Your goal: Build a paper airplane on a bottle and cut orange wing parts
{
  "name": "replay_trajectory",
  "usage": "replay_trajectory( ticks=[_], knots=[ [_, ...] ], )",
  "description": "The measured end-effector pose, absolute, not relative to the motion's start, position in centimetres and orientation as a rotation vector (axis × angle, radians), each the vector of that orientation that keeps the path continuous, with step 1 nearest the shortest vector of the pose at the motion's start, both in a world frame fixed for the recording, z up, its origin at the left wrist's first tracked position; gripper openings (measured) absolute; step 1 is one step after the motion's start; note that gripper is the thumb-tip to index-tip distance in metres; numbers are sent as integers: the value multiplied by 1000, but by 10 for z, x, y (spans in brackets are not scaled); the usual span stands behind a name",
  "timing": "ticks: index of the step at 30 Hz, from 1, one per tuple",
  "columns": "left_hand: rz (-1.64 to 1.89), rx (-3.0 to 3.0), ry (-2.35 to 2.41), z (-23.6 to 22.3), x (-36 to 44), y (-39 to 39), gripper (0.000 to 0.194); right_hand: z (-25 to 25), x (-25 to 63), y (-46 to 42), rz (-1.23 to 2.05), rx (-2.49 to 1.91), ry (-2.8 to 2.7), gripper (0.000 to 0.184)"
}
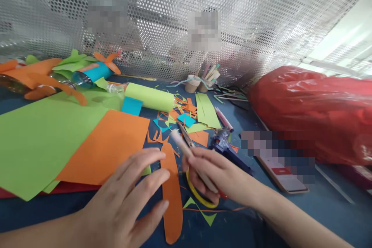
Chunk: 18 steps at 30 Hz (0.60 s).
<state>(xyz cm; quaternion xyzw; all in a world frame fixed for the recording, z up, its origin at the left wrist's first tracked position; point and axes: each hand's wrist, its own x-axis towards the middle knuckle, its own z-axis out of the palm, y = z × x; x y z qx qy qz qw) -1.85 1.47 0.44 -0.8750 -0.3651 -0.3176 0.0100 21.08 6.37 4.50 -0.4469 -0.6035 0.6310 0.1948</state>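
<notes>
My right hand (209, 170) grips a slim, whitish pen-like stick (181, 143), blurred at its upper end. Under that hand lie scissors (200, 197) with a yellow and red handle, blades pointing away, partly hidden by my fingers. A long orange paper strip (172, 209) with rounded ends lies on the dark blue table, just left of the scissors. My left hand (130, 197) is spread open, its fingertips over the strip's left edge; whether they touch it I cannot tell. Green paper scraps (207, 217) lie below the scissors.
Green (58, 124) and orange sheets (113, 147) cover the left. Behind them lie paper-wrapped bottles (151, 97) and paper cuttings (186, 108). To the right are a blue glue gun (229, 151), a phone (281, 170) and a red plastic bag (314, 108). A perforated metal screen (162, 19) stands behind.
</notes>
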Motion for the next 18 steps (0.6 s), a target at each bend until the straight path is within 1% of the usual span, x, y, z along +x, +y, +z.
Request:
replay_trajectory(
  ticks=[2,4,5,8,10,13,15,18],
  knots=[
    [-1043,-2649,-1170,6,-15,17,44,48,211,58,1708,-1245,-1974,28],
    [-1018,-2650,-1170,5,-12,21,49,51,210,53,1609,-1189,-2105,22],
    [-993,-2678,-1144,3,-12,23,48,52,209,51,1607,-1173,-2086,21],
    [-934,-2761,-1034,-4,-12,27,46,50,207,51,1753,-1140,-1830,23],
    [-943,-2739,-1035,-8,-13,27,49,47,205,54,1816,-1064,-1633,22],
    [-921,-2744,-1061,-5,-14,25,52,42,202,55,1753,-960,-1494,29],
    [-833,-2856,-1052,2,-13,23,50,41,200,52,1708,-957,-1544,31],
    [-799,-2995,-926,9,-8,14,45,41,200,42,1565,-971,-1841,26]
  ],
)
